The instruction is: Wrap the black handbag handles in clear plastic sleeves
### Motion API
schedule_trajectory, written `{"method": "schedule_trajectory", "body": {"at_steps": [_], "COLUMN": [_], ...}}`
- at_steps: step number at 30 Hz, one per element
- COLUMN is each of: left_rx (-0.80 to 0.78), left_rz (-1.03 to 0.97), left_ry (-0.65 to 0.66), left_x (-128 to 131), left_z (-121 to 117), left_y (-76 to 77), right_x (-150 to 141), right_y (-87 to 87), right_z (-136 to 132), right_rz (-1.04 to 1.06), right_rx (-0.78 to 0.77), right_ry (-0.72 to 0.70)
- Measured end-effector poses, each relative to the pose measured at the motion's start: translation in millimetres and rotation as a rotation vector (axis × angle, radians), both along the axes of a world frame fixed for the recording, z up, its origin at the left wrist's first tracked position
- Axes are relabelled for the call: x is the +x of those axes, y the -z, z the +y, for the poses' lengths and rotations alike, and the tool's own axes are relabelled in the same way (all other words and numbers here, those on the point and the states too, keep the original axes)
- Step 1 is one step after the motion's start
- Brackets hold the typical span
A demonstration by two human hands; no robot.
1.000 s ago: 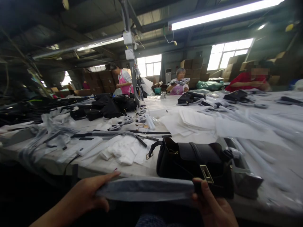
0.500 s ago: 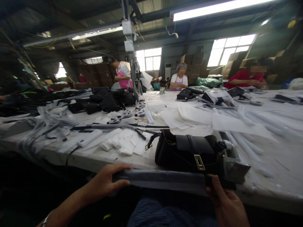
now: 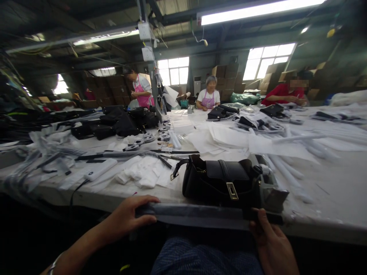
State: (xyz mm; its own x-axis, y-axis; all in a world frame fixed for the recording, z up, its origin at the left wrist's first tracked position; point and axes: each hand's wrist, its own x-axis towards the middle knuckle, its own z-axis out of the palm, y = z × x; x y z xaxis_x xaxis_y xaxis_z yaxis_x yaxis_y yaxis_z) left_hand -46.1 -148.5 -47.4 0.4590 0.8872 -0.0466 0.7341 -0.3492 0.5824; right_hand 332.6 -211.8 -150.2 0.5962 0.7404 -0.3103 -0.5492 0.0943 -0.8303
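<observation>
A long black strap (image 3: 197,214) in thin translucent wrapping stretches level between my hands, just before the table edge. My left hand (image 3: 130,217) has its thumb and fingers closed around the left part. At the other end, my right hand (image 3: 272,236) pinches the strap where its black end shows bare of the wrapping. Directly behind it a black handbag (image 3: 220,181) with a gold clasp rests on the table, its buckled strap end hanging out to the left. A grey tape dispenser (image 3: 273,194) stands against the bag's right side.
White sheets (image 3: 229,136) and crumpled white paper (image 3: 140,172) lie on the table (image 3: 323,198). Black bags (image 3: 120,124) pile up at the back left, near a metal post (image 3: 151,72). Wrapped straps (image 3: 43,152) hang over the left edge. Several people work across the table.
My left hand has closed in around the strap's left part, and the wrapped strap now sits nearly level. The view has shifted slightly. Across the table, one person's hands have come down.
</observation>
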Motion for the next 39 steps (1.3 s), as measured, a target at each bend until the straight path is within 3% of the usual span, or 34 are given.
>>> {"method": "schedule_trajectory", "body": {"at_steps": [6, 11, 15, 19, 22, 25, 28, 31, 35, 39], "left_rx": [-0.025, -0.109, -0.368, -0.684, -0.786, -0.641, -0.359, -0.199, 0.015, 0.292], "left_rz": [-0.004, -0.118, -0.279, -0.367, -0.564, -0.951, -1.355, -1.598, -1.679, -1.687], "left_ry": [0.017, 0.09, 0.146, 0.15, 0.114, 0.037, -0.041, -0.087, -0.093, -0.199], "left_x": [1.3, 9.3, 17.0, 15.9, 13.5, 21.4, 45.3, 75.7, 94.6, 75.1], "left_z": [0.0, -5.1, -13.6, -18.7, -18.7, -14.9, -6.6, 5.9, 25.9, 45.4], "left_y": [8.8, 2.0, -2.7, 3.8, 2.8, -14.9, -47.5, -82.0, -111.5, -115.4], "right_x": [-10.4, -20.1, -22.5, -15.9, -14.1, -30.8, -67.5, -107.5, -132.4, -116.5], "right_y": [-6.4, -17.0, -28.9, -49.1, -64.4, -70.4, -67.9, -67.5, -67.7, -45.4], "right_z": [2.3, 2.9, 1.6, 1.9, 1.9, 2.0, 4.5, 11.3, 23.3, 26.8], "right_rz": [0.034, 0.067, 0.025, -0.056, -0.067, -0.132, -0.308, -0.539, -0.791, -0.71], "right_rx": [-0.015, 0.006, 0.007, 0.044, 0.152, 0.359, 0.47, 0.53, 0.504, 0.404], "right_ry": [-0.051, -0.028, -0.06, -0.039, -0.015, -0.116, -0.539, -0.929, -1.041, -1.106]}}
